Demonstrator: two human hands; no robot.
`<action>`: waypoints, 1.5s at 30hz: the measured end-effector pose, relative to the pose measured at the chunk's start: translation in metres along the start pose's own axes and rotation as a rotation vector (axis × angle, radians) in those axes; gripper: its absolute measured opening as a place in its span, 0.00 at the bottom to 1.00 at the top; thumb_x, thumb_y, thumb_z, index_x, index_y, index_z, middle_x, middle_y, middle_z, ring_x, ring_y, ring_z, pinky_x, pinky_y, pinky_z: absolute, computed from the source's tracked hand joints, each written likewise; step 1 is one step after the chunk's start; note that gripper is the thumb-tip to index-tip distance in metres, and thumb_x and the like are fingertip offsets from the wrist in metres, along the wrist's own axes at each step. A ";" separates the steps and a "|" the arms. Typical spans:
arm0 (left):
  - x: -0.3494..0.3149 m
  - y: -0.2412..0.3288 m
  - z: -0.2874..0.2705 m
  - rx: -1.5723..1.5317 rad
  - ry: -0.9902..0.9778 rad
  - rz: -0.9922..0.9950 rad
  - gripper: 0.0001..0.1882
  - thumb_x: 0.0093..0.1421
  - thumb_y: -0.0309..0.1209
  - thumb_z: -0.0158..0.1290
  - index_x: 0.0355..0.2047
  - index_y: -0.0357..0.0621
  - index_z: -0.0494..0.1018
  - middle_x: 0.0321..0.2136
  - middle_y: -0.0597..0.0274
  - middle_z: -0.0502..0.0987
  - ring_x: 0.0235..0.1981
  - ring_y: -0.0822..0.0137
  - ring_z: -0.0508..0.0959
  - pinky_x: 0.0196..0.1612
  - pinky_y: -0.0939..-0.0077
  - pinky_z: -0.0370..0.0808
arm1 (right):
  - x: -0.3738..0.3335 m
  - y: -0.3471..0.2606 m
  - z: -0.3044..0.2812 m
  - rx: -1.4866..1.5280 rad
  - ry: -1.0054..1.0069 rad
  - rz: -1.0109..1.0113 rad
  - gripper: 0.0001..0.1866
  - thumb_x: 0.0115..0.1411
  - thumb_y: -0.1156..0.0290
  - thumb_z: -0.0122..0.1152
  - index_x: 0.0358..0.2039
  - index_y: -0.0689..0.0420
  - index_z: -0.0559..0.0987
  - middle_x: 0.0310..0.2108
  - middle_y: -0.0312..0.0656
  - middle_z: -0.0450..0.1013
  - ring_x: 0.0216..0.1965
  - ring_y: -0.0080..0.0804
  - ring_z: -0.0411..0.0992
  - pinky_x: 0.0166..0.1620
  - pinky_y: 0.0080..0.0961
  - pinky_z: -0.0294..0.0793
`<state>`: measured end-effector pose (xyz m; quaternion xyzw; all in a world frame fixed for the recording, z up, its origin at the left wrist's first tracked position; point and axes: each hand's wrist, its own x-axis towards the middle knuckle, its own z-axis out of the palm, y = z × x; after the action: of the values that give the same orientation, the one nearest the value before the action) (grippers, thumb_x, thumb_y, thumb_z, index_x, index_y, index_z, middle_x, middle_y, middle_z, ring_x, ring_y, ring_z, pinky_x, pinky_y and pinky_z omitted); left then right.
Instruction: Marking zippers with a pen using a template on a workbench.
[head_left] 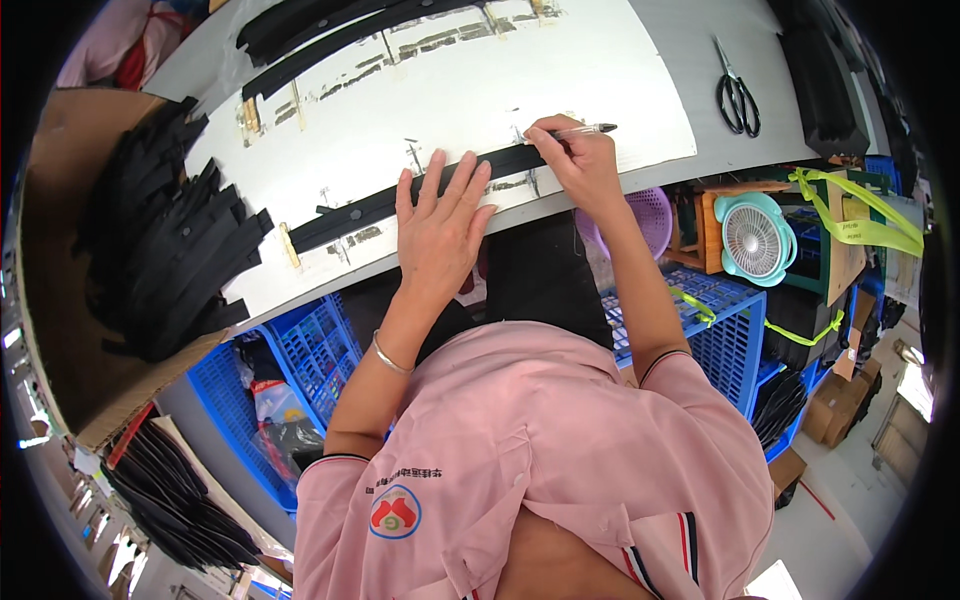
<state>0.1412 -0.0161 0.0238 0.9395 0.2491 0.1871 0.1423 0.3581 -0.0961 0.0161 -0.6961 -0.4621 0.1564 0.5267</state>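
A long black fabric strip (345,218) lies along the near side of a white board (350,120) marked with dark smudges and bits of yellowish tape. My left hand (440,220) rests flat on the strip's middle, fingers spread, pressing it to the board. At the strip's right end, my right hand (580,165) grips a pen (590,129); its clear and dark barrel points off to the right. The pen's tip is hidden behind my fingers. More black strips (330,45) lie along the board's far side.
An open cardboard box (60,330) at left holds a heap of black strips (165,240). Black-handled scissors (738,100) lie right of the board. Below the table edge are blue crates (720,330), a purple basket (648,220) and a turquoise fan (755,240).
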 end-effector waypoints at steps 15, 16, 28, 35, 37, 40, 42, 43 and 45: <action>-0.001 0.000 0.002 -0.002 0.028 -0.003 0.25 0.68 0.40 0.59 0.65 0.56 0.75 0.67 0.69 0.73 0.71 0.56 0.67 0.73 0.49 0.54 | -0.001 -0.002 0.002 -0.149 -0.041 -0.046 0.08 0.69 0.71 0.63 0.41 0.63 0.85 0.29 0.38 0.82 0.29 0.19 0.76 0.34 0.19 0.74; -0.002 0.000 0.002 0.001 0.028 -0.003 0.25 0.68 0.40 0.59 0.65 0.56 0.75 0.67 0.69 0.73 0.71 0.56 0.67 0.73 0.49 0.54 | -0.002 -0.004 0.001 -0.076 -0.048 0.005 0.08 0.69 0.72 0.62 0.40 0.64 0.85 0.29 0.38 0.82 0.29 0.20 0.77 0.34 0.20 0.74; -0.002 -0.001 0.001 -0.016 0.031 -0.005 0.25 0.67 0.39 0.59 0.64 0.55 0.75 0.67 0.67 0.73 0.71 0.57 0.67 0.73 0.50 0.53 | -0.003 0.008 -0.004 -0.105 -0.151 -0.077 0.11 0.64 0.71 0.66 0.28 0.66 0.84 0.27 0.41 0.83 0.25 0.25 0.78 0.30 0.24 0.75; -0.015 -0.011 -0.015 -0.163 0.077 -0.093 0.25 0.68 0.40 0.59 0.65 0.53 0.75 0.67 0.62 0.73 0.72 0.53 0.65 0.75 0.43 0.47 | -0.003 -0.005 -0.007 0.061 -0.116 0.094 0.11 0.64 0.69 0.67 0.30 0.64 0.86 0.23 0.39 0.82 0.24 0.19 0.76 0.29 0.21 0.72; -0.027 -0.020 -0.024 -0.033 0.101 -0.130 0.26 0.68 0.40 0.59 0.65 0.52 0.75 0.66 0.61 0.74 0.72 0.52 0.64 0.76 0.42 0.44 | -0.003 -0.004 -0.009 0.061 -0.125 0.095 0.11 0.65 0.70 0.66 0.31 0.64 0.86 0.23 0.38 0.81 0.25 0.18 0.75 0.29 0.20 0.72; -0.037 -0.029 -0.025 0.002 0.085 -0.147 0.27 0.65 0.40 0.63 0.62 0.49 0.76 0.64 0.61 0.76 0.71 0.52 0.66 0.75 0.41 0.45 | -0.002 -0.004 -0.012 0.078 -0.129 0.095 0.10 0.67 0.70 0.64 0.32 0.63 0.86 0.23 0.36 0.80 0.26 0.17 0.74 0.30 0.19 0.71; -0.037 -0.029 -0.021 -0.006 0.101 -0.146 0.26 0.64 0.39 0.63 0.61 0.48 0.77 0.63 0.63 0.77 0.71 0.53 0.66 0.75 0.40 0.45 | -0.002 -0.007 -0.010 0.093 -0.126 0.093 0.10 0.67 0.70 0.64 0.33 0.63 0.86 0.23 0.36 0.80 0.25 0.16 0.74 0.30 0.18 0.71; -0.039 -0.029 -0.020 0.000 0.113 -0.146 0.25 0.64 0.39 0.63 0.61 0.49 0.78 0.63 0.63 0.77 0.71 0.54 0.67 0.75 0.40 0.45 | -0.001 -0.013 -0.006 0.096 -0.098 0.127 0.10 0.68 0.69 0.64 0.34 0.63 0.87 0.23 0.35 0.80 0.25 0.16 0.74 0.30 0.17 0.71; -0.041 -0.030 -0.020 0.008 0.131 -0.158 0.25 0.64 0.39 0.63 0.61 0.49 0.78 0.63 0.64 0.77 0.70 0.54 0.67 0.75 0.40 0.46 | 0.001 -0.029 0.006 0.099 -0.082 0.156 0.10 0.68 0.69 0.64 0.35 0.63 0.87 0.23 0.35 0.79 0.25 0.15 0.73 0.29 0.17 0.70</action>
<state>0.0867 -0.0087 0.0192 0.9032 0.3319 0.2355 0.1362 0.3401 -0.0915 0.0391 -0.6962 -0.4193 0.2477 0.5274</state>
